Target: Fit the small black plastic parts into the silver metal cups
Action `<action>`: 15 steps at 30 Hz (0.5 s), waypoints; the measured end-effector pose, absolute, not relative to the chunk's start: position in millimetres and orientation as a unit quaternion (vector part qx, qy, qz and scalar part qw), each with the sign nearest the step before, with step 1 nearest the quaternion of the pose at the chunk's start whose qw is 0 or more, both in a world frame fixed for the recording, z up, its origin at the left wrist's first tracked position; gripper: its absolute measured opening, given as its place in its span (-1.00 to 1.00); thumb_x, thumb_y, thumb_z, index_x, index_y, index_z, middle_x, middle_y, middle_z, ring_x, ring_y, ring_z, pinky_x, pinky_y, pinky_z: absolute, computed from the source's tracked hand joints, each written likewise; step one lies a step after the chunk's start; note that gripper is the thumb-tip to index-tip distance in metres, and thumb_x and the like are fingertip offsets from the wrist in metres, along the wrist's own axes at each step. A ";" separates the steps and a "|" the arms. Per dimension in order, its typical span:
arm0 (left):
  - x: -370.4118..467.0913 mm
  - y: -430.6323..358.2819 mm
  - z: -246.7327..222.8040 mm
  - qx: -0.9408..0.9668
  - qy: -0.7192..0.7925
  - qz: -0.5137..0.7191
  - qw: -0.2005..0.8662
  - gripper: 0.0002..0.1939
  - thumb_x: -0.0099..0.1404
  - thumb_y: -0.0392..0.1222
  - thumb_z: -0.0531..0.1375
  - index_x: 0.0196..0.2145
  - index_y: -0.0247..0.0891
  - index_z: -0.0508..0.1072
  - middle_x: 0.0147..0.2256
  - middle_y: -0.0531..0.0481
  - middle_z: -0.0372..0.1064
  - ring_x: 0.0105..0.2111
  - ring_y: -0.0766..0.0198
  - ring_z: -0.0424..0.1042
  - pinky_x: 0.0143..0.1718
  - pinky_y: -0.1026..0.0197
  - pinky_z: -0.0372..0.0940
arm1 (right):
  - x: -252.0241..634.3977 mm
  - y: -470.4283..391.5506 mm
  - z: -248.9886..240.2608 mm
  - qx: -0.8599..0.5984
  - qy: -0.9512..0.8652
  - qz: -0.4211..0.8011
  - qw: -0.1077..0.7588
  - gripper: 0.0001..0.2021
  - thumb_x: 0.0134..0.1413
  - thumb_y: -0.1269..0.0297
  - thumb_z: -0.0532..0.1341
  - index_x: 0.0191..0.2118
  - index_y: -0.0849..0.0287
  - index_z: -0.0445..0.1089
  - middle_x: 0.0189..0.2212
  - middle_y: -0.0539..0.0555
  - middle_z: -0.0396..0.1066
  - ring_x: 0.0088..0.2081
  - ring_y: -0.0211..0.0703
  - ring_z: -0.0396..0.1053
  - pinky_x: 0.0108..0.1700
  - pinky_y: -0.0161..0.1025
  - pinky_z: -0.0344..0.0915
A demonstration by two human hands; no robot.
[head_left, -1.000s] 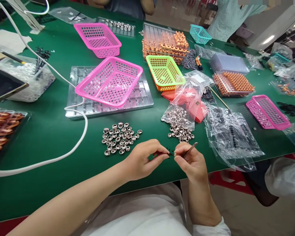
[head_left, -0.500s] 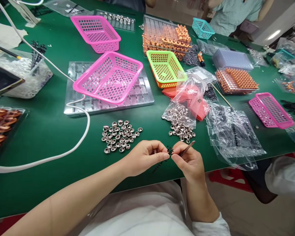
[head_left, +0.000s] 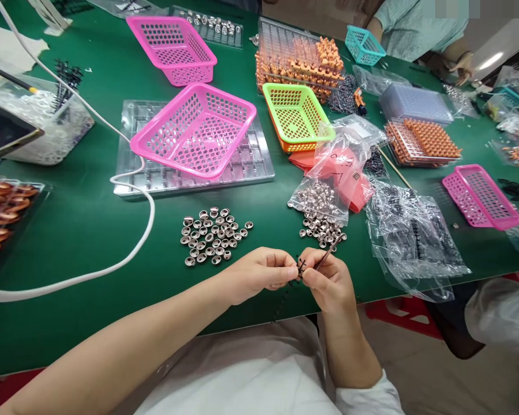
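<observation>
My left hand [head_left: 262, 274] pinches a small black branched piece [head_left: 301, 267] between thumb and fingers. From the other side my right hand [head_left: 328, 279] grips the same piece at its fingertips, and a thin pointed tool [head_left: 330, 252] sticks up out of this hand. Below my left fingers hangs a dark spiky strip, partly blurred. Beyond my left hand lies a group of small silver cups [head_left: 214, 236] on the green table [head_left: 168, 311]. More silver pieces [head_left: 322, 227] spill from a clear bag just beyond my right hand.
Pink baskets [head_left: 194, 129], a green basket [head_left: 297, 115] and orange parts [head_left: 300, 66] stand farther back. Clear bags [head_left: 415, 236] lie at the right. A white cable [head_left: 149, 230] curves across the left. A person's hand [head_left: 463, 64] shows at the far right.
The view has shifted slightly. The thin tool has tilted more upright in my right hand, and the dark strip hangs lower. Across the table, a person's hand has come into view.
</observation>
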State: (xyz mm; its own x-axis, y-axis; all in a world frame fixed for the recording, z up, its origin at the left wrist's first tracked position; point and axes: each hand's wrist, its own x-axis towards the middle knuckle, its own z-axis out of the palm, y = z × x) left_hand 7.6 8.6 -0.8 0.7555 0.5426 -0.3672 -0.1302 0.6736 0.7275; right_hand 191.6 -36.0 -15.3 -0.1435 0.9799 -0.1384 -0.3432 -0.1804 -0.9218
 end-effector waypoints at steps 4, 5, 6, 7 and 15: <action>7.1 8.9 -0.8 0.327 0.281 0.188 0.882 -0.53 0.08 0.10 0.43 -0.46 -0.34 0.36 -0.56 0.17 0.08 -0.59 0.48 -0.09 -0.52 0.23 -0.27 | 189.3 -32.8 -14.8 -0.394 -0.377 0.670 0.504 -0.78 -0.01 0.17 0.45 -0.39 0.15 0.45 -0.43 0.01 0.32 -0.47 -0.29 0.19 -0.47 -0.29 0.07; 7.1 9.4 -1.1 0.325 0.282 0.187 0.883 -0.53 0.08 0.10 0.43 -0.47 -0.34 0.36 -0.55 0.16 0.08 -0.58 0.48 -0.07 -0.52 0.23 -0.26 | 189.1 -32.4 -14.8 -0.393 -0.377 0.672 0.502 -0.77 -0.02 0.16 0.45 -0.40 0.15 0.44 -0.44 0.01 0.31 -0.48 -0.29 0.18 -0.47 -0.29 0.06; 7.1 10.1 -1.7 0.324 0.284 0.187 0.883 -0.53 0.07 0.11 0.43 -0.47 -0.34 0.36 -0.56 0.16 0.09 -0.58 0.48 -0.06 -0.52 0.23 -0.25 | 189.2 -32.2 -14.8 -0.390 -0.379 0.674 0.500 -0.76 -0.02 0.15 0.45 -0.41 0.15 0.44 -0.45 0.01 0.30 -0.49 -0.29 0.17 -0.48 -0.29 0.06; 7.1 11.0 -2.9 0.321 0.289 0.188 0.882 -0.53 0.07 0.11 0.43 -0.47 -0.34 0.36 -0.56 0.16 0.09 -0.58 0.47 -0.05 -0.52 0.24 -0.25 | 189.5 -32.3 -14.7 -0.385 -0.384 0.676 0.498 -0.75 -0.02 0.14 0.45 -0.41 0.15 0.43 -0.46 0.00 0.29 -0.49 -0.29 0.16 -0.48 -0.29 0.05; 8.5 17.5 -13.0 0.328 0.345 0.216 0.852 -0.55 0.07 0.12 0.41 -0.43 -0.32 0.39 -0.61 0.19 0.07 -0.59 0.45 -0.05 -0.52 0.24 -0.22 | 209.9 -34.3 -1.6 -0.474 -0.518 0.517 0.490 -0.85 0.16 0.21 0.33 -0.38 0.12 0.42 -0.46 0.00 0.31 -0.43 -0.23 0.23 -0.42 -0.26 0.10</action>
